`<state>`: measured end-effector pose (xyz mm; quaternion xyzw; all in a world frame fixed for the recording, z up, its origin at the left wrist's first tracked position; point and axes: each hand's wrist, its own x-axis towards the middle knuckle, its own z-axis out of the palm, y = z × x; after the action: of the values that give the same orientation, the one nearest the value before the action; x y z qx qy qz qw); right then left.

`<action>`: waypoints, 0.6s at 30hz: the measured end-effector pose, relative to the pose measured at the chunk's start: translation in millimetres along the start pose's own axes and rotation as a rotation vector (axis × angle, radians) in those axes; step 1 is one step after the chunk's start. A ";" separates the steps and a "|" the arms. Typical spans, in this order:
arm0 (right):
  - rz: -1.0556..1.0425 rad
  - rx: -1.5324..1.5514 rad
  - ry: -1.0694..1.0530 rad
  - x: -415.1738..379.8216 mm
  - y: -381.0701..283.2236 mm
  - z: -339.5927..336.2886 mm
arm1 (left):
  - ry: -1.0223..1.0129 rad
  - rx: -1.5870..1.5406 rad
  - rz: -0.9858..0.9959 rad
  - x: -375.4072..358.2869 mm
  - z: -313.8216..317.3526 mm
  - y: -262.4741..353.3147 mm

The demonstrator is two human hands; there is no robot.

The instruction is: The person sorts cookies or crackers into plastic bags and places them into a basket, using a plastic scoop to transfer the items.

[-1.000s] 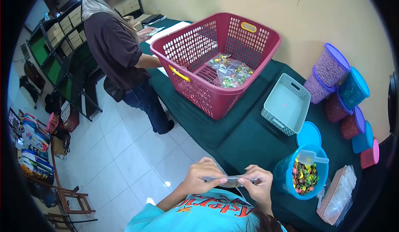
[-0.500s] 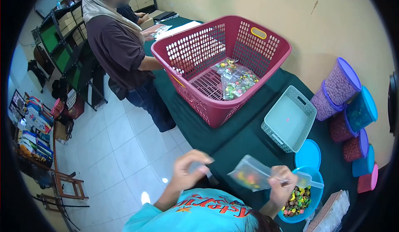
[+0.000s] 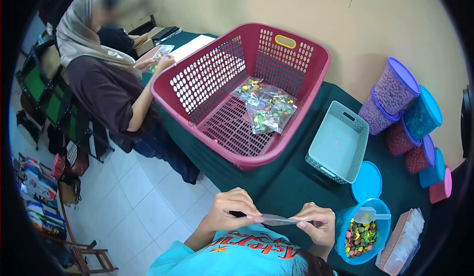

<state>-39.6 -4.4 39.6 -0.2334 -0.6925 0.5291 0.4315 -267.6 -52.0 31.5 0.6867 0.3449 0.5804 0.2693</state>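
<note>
Between my two hands a clear plastic bag (image 3: 277,220) is stretched by its edge, seen nearly edge-on; its contents are hard to see. My left hand (image 3: 232,211) pinches one end, and my right hand (image 3: 316,222) pinches the other. To the right of my right hand stands a blue tub (image 3: 340,231) of colourful candies (image 3: 360,237), with a clear scoop (image 3: 368,215) resting on them. Beyond my hands, a large maroon basket (image 3: 237,150) holds several filled bags (image 3: 270,110) of candies.
An empty grey-green tray (image 3: 336,145) and a blue lid (image 3: 366,181) lie right of the basket. Stacked candy jars (image 3: 390,90) line the wall. A pink box of plastic bags (image 3: 402,241) is at lower right. A co-worker (image 3: 106,88) stands at left holding a bag; another person sits behind.
My left hand, open before, has taken hold of the bag's other end, and the bag is now seen edge-on. The scoop now rests in the tub. The view has shifted, and the co-worker's arm is raised.
</note>
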 end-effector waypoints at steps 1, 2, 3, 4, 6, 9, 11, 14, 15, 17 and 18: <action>0.001 -0.007 0.010 4.6 1.5 5.8 | -0.007 -0.009 0.004 2.5 -7.7 -3.9; 0.002 -0.014 0.069 8.5 3.5 12.9 | -0.027 -0.006 0.002 4.4 -15.0 -7.3; 0.004 -0.020 0.130 12.7 5.5 19.6 | -0.048 -0.003 -0.001 5.9 -22.0 -10.8; 0.009 -0.027 0.141 17.3 7.3 25.5 | -0.055 -0.015 -0.002 7.0 -28.0 -13.4; -0.005 -0.050 0.227 24.4 10.9 37.7 | -0.060 -0.087 -0.135 7.6 -38.5 -18.6; 0.029 -0.098 0.295 32.5 16.1 52.6 | -0.100 -0.182 -0.090 11.8 -53.5 -36.6; 0.034 -0.130 0.332 36.6 17.1 60.0 | -0.194 -0.243 -0.139 18.7 -66.3 -45.1; 0.033 -0.193 0.456 35.2 16.5 64.7 | -0.355 -0.329 -0.241 28.5 -76.4 -57.8; 0.017 -0.227 0.533 31.5 15.8 63.7 | -0.415 -0.350 -0.285 31.9 -78.5 -61.7; -0.152 -0.166 0.692 18.9 16.2 53.1 | -0.500 -0.355 -0.234 38.8 -83.7 -66.4; -0.207 -0.105 0.788 9.7 13.1 45.6 | -0.522 -0.410 -0.281 39.2 -84.4 -67.8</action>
<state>-84.8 -16.7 27.6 -0.3690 -0.5201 0.3168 0.7022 -358.0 18.1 18.5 0.6897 0.2319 0.3997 0.5575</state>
